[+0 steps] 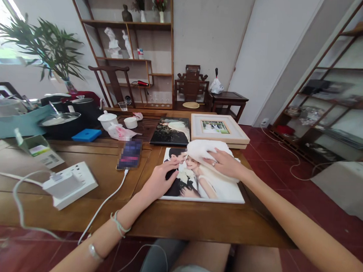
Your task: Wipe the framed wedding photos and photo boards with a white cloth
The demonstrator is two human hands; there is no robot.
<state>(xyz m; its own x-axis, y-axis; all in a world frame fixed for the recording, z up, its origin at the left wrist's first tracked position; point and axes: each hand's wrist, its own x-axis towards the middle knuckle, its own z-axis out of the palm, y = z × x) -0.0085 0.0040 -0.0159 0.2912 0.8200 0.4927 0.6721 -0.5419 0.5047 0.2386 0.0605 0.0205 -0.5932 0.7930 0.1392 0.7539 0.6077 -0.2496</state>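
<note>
A large printed photo panel of a couple in wedding clothes lies flat near the table's front edge. My left hand rests on its left side, fingers stretched out and holding nothing. On the panel's upper right, my right hand grips a bunched white cloth, which covers that part of the picture. Behind the panel lie a dark photo album and a light wooden picture frame with a small photo in its middle.
A charging phone lies left of the panel, its white cable running off the front edge. Further left are a power strip, an opened box, a blue block, pots and a white teapot. Shelves stand behind.
</note>
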